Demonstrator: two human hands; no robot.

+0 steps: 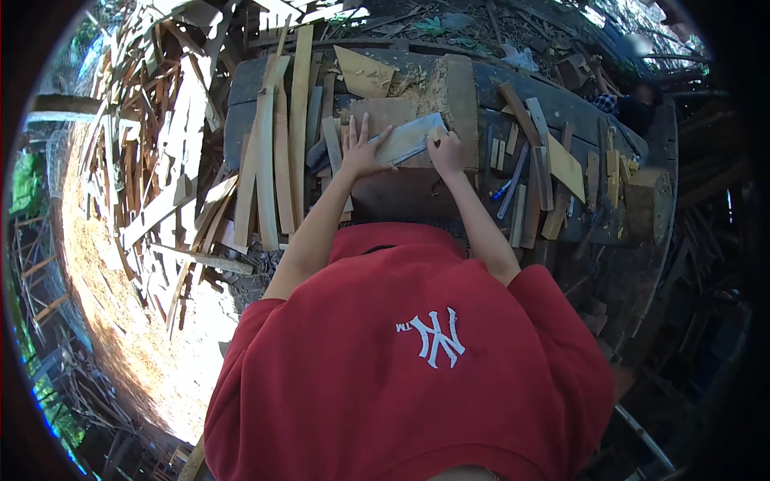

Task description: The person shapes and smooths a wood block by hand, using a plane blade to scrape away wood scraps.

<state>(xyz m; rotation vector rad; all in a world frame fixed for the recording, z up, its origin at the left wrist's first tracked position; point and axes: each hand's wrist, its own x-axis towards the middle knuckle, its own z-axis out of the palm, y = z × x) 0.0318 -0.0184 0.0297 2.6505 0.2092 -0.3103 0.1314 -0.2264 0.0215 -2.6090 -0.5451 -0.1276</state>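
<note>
A pale flat piece (pixel 409 138), light like a sheet or thin board, lies slantwise on a wooden block (pixel 461 92) at the bench's middle. My left hand (pixel 365 150) is spread flat at its left end, fingers apart. At its right end my right hand (pixel 446 151) is closed, with fingers pinched round a small light-coloured thing that I cannot make out. Wood shavings (pixel 413 86) lie just beyond the piece, beside a tan angled board (pixel 365 72).
Long wooden strips (pixel 265 160) lie left of the block. On the right are short offcuts (pixel 565 167), a blue pen (pixel 501 191) and a round log end (pixel 662 208). Scrap wood (pixel 188 96) is heaped at far left. Another person (pixel 634 108) is at the upper right.
</note>
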